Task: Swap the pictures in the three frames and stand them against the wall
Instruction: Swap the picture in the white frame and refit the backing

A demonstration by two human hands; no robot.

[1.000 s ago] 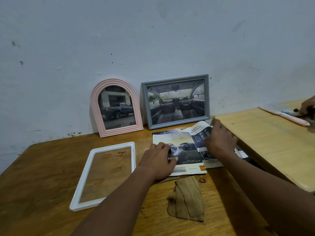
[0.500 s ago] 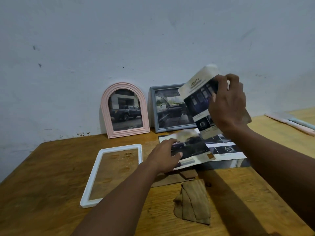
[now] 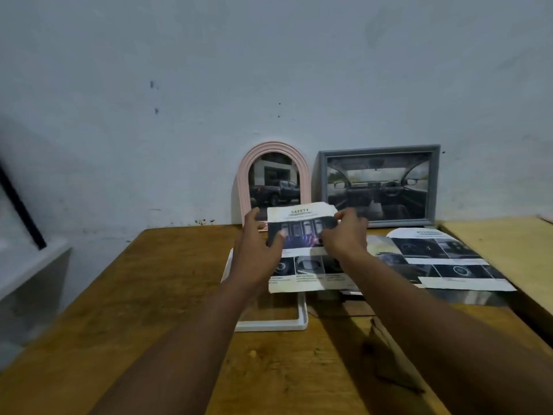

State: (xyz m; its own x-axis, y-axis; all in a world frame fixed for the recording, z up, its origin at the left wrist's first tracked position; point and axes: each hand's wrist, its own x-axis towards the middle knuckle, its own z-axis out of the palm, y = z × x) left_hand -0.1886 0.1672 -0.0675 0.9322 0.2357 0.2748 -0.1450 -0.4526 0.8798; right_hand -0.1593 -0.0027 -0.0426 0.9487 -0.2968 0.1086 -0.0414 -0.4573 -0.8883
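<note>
A pink arched frame (image 3: 244,178) with a truck picture and a grey rectangular frame (image 3: 380,149) with a car-interior picture lean upright against the wall. A white rectangular frame (image 3: 272,324) lies flat on the brown table, mostly covered. Over it I hold a printed sheet headed "SAFETY" (image 3: 302,262). My left hand (image 3: 257,253) grips its left edge and my right hand (image 3: 344,238) pinches its upper right part. More printed car pages (image 3: 443,259) lie on the table to the right.
A folded brown cloth (image 3: 392,363) lies near the front right of the brown table (image 3: 143,324). A lighter wooden table (image 3: 508,253) adjoins on the right. A white ledge (image 3: 27,265) with a black bar stands at the left.
My right hand carried the "SAFETY" sheet from above the grey frame leftward down over the white frame. My left hand left the other page and took the sheet's left edge. The view shifted left.
</note>
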